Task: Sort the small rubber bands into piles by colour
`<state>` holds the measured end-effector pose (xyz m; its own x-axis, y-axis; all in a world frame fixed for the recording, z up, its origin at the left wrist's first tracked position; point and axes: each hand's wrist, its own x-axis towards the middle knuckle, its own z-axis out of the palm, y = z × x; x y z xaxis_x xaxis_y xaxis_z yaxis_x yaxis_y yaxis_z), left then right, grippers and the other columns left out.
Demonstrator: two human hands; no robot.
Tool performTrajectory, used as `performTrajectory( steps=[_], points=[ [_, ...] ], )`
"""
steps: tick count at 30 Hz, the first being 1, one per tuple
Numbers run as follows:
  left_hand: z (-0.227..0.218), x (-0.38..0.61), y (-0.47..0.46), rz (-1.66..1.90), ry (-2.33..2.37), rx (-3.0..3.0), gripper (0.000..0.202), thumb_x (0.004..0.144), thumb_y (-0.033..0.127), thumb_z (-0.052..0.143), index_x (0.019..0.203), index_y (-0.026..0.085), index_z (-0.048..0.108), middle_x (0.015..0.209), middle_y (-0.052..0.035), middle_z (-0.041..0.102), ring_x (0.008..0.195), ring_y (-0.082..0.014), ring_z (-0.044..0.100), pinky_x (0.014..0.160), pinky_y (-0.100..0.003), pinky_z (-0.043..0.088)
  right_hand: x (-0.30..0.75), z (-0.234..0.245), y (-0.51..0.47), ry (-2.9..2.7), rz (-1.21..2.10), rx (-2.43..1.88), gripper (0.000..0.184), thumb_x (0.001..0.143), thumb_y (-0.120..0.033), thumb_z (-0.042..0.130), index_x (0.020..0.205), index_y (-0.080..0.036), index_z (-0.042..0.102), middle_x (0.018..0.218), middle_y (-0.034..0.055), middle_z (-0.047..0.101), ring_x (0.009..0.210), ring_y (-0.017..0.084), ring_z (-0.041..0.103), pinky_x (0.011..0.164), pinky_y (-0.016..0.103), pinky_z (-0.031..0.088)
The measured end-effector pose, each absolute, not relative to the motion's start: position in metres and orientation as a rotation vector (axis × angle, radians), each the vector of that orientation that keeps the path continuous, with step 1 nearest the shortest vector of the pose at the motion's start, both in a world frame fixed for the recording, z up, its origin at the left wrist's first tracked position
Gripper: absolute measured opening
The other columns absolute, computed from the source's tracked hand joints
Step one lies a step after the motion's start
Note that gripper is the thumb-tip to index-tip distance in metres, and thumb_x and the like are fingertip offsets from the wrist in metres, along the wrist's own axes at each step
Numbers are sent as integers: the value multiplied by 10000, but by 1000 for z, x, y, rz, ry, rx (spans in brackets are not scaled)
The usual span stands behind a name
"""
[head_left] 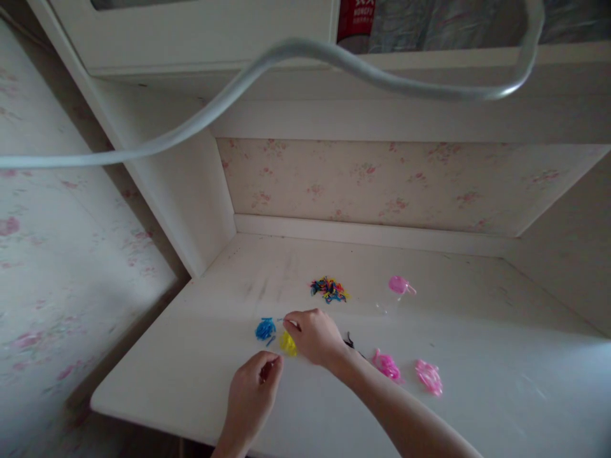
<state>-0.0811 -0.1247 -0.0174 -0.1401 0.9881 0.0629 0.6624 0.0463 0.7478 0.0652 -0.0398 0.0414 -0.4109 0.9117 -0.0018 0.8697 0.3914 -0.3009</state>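
Small coloured elastic bands lie sorted on a white desk (200, 356). My right hand (312, 336) reaches across, fingers pinched on a thin blue band right beside the blue pile (265, 329). A yellow pile (287, 343) sits just under that hand. My left hand (252, 397) is lower, near the desk's front edge, fingers curled around something small and dark that I cannot make out. A mixed multicoloured heap (328, 289) lies farther back. Two pink piles (387, 366) (428, 376) lie to the right of my forearm. A few dark bands (350, 342) peek out behind my right wrist.
A pink lid (398, 285) rests beside a clear container (387, 305) behind the pink piles. Floral-papered walls enclose the desk at the back and both sides, with a shelf above. A grey cable (286, 54) loops across the top of the view.
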Motion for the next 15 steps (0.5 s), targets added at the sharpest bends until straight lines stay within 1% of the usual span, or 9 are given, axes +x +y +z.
performTrajectory(
  steps=[4,8,12,15],
  points=[
    [-18,-82,-124,863,1886,1670,311,877,391,424,721,206,620,613,17,610,553,-110,534,546,-200,371,29,35,-30,-2586,376,-1514,331,881,-352,393,850,-272,712,861,38,724,762,176,655,617,232,394],
    [-18,-82,-122,868,1906,1669,310,872,388,424,722,203,622,606,15,610,543,-111,526,539,-200,362,21,35,-26,-2636,364,-1460,301,860,-359,430,832,-250,709,841,60,722,748,198,656,634,260,410],
    [-16,-82,-123,903,1890,1639,329,877,408,415,720,202,618,616,10,615,551,-115,530,530,-199,360,43,47,-30,-2577,338,-1489,366,905,-331,358,808,-237,699,834,58,715,741,177,646,626,242,393],
    [-15,-82,-124,916,1857,1636,331,876,425,417,738,204,620,622,12,617,561,-119,538,542,-200,373,75,58,-42,-2504,319,-1541,390,926,-348,339,801,-238,692,808,35,709,726,148,631,608,214,373]
  ],
)
